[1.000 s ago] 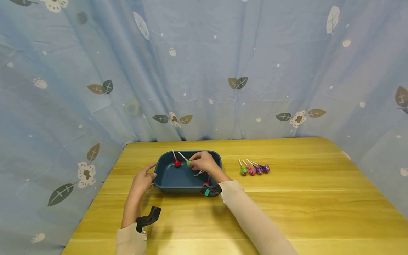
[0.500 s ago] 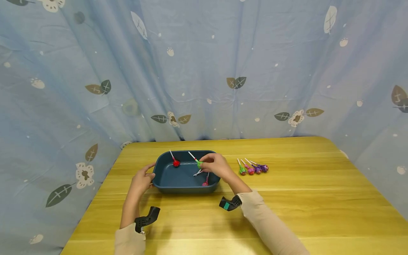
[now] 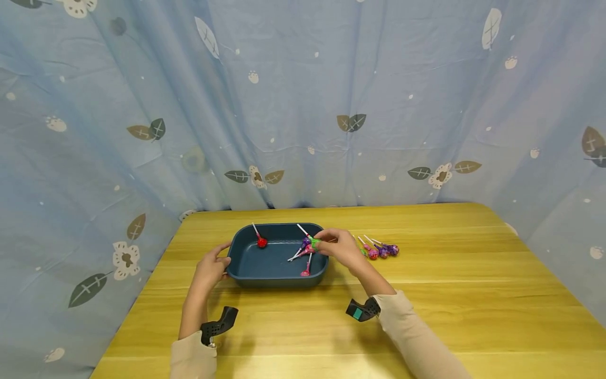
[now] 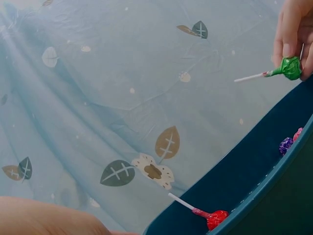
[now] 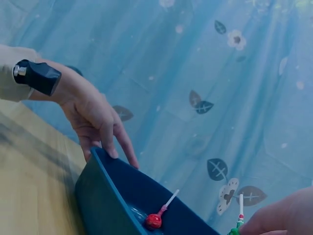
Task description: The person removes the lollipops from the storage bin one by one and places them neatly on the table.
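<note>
Beige sleeves [image 3: 416, 337] meet black, perforated wrist mounts [image 3: 218, 328], the right one bearing a teal patch [image 3: 357, 313].

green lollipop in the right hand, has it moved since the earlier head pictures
Yes: the green lollipop in the right hand has moved right, from the middle of the blue tray toward its right end.

The right grip [image 3: 337, 246] partly hides the tabletop green lollipop [image 3: 364, 252]; both wrist views crop that grip.
</note>
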Demonstrator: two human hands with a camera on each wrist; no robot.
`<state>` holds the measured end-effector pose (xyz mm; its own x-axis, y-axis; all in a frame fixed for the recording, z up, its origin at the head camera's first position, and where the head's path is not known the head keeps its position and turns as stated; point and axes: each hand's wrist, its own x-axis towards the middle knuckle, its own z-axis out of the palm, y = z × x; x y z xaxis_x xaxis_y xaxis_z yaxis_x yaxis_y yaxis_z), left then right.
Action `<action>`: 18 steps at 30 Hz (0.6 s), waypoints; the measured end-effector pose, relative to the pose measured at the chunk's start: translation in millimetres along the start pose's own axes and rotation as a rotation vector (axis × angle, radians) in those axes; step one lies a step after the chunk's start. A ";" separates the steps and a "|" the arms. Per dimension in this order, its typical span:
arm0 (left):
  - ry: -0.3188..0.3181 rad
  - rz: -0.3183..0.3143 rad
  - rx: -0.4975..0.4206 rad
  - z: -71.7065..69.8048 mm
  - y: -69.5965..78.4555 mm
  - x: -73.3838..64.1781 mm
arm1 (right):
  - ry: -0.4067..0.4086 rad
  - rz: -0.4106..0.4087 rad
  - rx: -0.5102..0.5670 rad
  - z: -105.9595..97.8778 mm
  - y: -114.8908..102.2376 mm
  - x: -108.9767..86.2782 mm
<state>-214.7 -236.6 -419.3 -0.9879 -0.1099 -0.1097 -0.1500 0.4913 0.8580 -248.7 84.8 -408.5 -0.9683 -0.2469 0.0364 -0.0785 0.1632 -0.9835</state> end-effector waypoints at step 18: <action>-0.008 -0.001 -0.016 -1.0 -0.4 -0.3 | 0.071 0.060 0.009 -37.3 12.9 -21.1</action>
<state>-214.3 -237.6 -419.2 -0.9881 -0.1032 -0.1143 -0.1500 0.4772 0.8659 -238.1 127.8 -415.3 -0.9856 -0.1685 -0.0103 -0.0182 0.1669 -0.9858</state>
